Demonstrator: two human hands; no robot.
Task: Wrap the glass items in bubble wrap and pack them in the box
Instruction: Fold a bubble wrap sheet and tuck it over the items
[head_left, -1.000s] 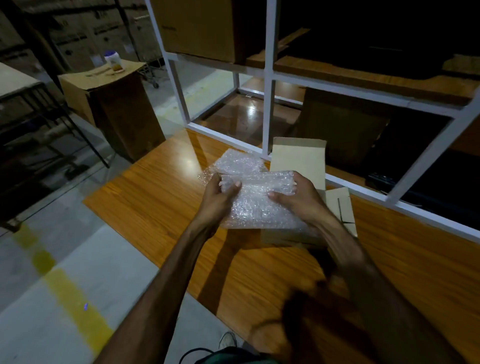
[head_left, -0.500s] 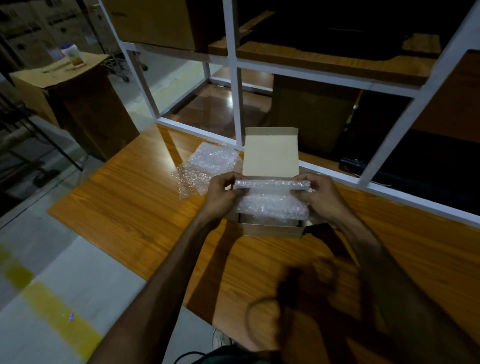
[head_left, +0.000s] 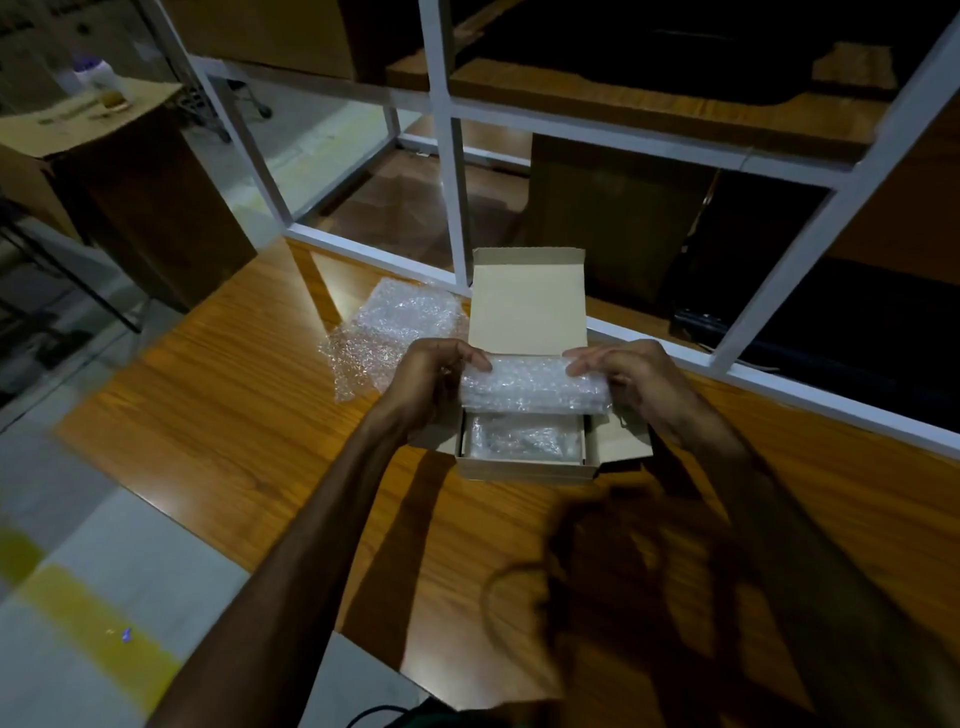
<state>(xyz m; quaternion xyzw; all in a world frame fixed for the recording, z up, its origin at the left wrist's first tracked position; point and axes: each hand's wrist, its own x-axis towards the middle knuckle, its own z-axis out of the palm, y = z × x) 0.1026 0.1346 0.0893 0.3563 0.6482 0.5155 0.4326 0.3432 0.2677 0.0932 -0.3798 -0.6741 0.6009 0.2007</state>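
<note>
With our left hand (head_left: 441, 387) and right hand (head_left: 631, 376) each pinching an end of the bundle (head_left: 535, 387) just above the box (head_left: 524, 470) below them, we risk jamming it on the wrapped item (head_left: 524, 436) already inside.

Open box (head_left: 524, 467) mouth half covered by the wrapped bundle (head_left: 535, 387), one wrapped piece (head_left: 524, 439) filling the floor inside, raised lid (head_left: 527, 304) walling the far side, loose bubble wrap (head_left: 395, 332) crowding left, bare wooden table (head_left: 234, 415) open nearer left, white frame (head_left: 457, 197) barring behind
</note>
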